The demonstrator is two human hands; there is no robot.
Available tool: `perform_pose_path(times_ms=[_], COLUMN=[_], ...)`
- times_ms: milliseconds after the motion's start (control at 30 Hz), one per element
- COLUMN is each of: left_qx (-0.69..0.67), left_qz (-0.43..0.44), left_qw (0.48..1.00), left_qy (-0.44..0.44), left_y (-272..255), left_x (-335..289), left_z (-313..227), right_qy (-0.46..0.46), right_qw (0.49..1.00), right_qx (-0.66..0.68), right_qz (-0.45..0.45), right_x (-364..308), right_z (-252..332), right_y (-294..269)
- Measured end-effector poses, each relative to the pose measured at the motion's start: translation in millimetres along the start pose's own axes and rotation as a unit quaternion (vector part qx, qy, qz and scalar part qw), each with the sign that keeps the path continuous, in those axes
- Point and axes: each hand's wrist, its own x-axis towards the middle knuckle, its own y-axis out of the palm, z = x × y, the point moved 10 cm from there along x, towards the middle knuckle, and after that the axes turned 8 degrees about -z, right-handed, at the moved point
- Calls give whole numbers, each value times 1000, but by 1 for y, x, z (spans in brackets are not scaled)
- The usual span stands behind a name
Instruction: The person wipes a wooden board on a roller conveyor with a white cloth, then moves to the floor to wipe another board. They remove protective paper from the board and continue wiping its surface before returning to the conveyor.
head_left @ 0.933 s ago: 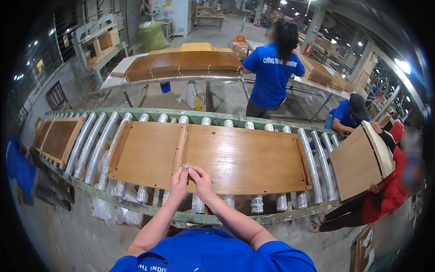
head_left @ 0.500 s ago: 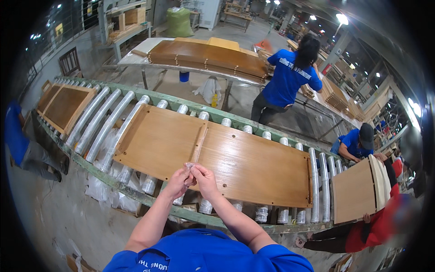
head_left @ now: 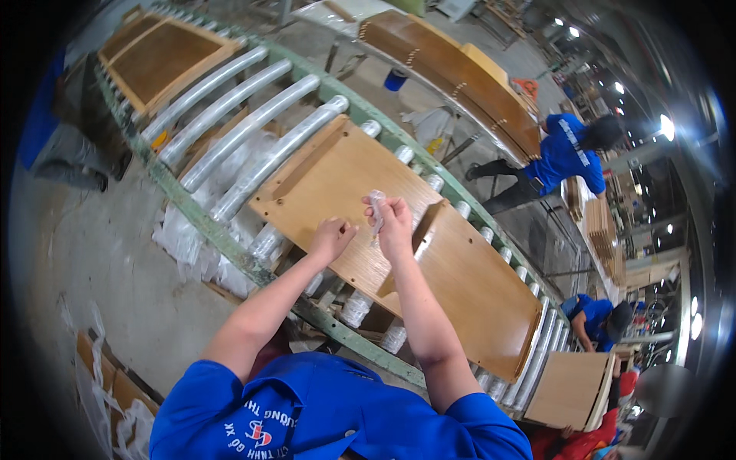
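My right hand point(head_left: 395, 224) is closed around a slim clear plastic object point(head_left: 376, 205), like a small wrapped bottle, with a narrow end pointing down. What is inside the plastic cannot be made out. Beside it, my left hand point(head_left: 333, 239) has curled fingers pressed together; whatever they may hold is hidden. Both hands are above a brown wooden panel point(head_left: 322, 195) lying on the roller conveyor. Across the panel stands a raised wooden divider point(head_left: 429, 226), just right of my right hand. A wooden strip point(head_left: 310, 157) edges its left end, and small dark holes mark the surface.
Plastic-wrapped rollers point(head_left: 253, 134) sit inside a green conveyor frame point(head_left: 207, 230). A framed brown panel point(head_left: 165, 57) lies at the far left. Stacked boards point(head_left: 445, 69) rest on a table behind. One co-worker point(head_left: 563, 157) stands there; others are at the right and left edges.
My hands, together over the panel's near edge before, have come apart and moved further over it. The clear object is now upright in my right hand. The whole view has turned.
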Motion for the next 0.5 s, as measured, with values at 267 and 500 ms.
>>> perform_pose_path(times_ms=[267, 500], left_qx=[213, 169], left_qz=[-65, -57], left_qw=[953, 962], left_qy=[207, 205], left_y=[-15, -23], left_x=[17, 21], left_z=[23, 24], right_qy=[8, 80], right_qw=[997, 993], right_qx=[-78, -91], right_qz=[5, 12], right_x=[58, 92], right_z=[-51, -97], right_y=[58, 105])
